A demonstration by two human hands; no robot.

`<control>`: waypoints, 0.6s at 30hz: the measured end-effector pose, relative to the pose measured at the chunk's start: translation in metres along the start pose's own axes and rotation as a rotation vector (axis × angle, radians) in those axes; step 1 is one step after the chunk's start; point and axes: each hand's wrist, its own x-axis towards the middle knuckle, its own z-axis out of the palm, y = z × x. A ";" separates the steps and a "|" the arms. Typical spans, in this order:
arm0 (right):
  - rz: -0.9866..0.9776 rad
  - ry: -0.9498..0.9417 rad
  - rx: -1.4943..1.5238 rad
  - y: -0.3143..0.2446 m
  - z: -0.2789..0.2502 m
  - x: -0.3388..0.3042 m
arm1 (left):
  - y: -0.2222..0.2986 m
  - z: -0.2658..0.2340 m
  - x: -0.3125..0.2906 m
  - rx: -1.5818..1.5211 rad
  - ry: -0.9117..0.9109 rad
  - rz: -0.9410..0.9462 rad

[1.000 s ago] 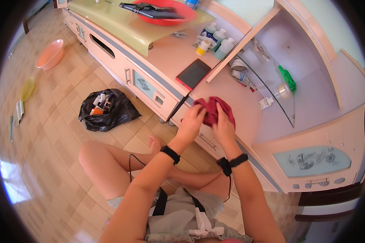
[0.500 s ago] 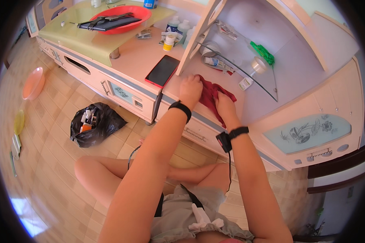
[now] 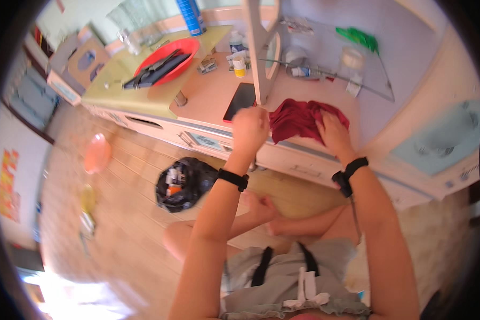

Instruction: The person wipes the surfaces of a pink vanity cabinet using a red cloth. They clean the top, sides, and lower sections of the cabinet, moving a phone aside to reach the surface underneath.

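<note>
Seated cross-legged on the floor, I work a dark red cloth (image 3: 298, 121) along the front edge of a pale pink cabinet surface (image 3: 210, 97). My right hand (image 3: 334, 132) lies on the cloth's right end, fingers over the folds; whether they pinch the fabric I cannot tell. My left hand (image 3: 250, 128) is curled at the front edge, just beside the cloth's left end, and whether it clasps a corner of it I cannot tell either. A black tablet with a red rim (image 3: 241, 100) lies just behind my left hand, its near corner at the front edge. An upright panel (image 3: 254, 61) rises beside it, and a yellow-and-white jar (image 3: 239, 68) stands toward the surface's back edge. Behind the cloth, a green item (image 3: 357, 37) lies in the open compartment, near a glass shelf (image 3: 380, 95). To the left, a red basin (image 3: 194, 47) rests on a yellow-green top (image 3: 120, 92), a dark flat item (image 3: 168, 71) across it. Below, a black bag (image 3: 198, 181) sits open on the floor.
</note>
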 end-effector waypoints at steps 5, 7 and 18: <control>-0.009 0.051 0.061 -0.025 0.005 0.003 | -0.080 -0.014 0.005 0.384 0.324 -0.042; 0.020 0.033 0.064 -0.021 0.001 0.004 | -0.077 -0.011 0.026 0.323 0.090 -0.192; 0.060 -0.035 0.137 -0.020 -0.003 0.003 | -0.074 0.005 0.066 0.360 -0.197 -0.482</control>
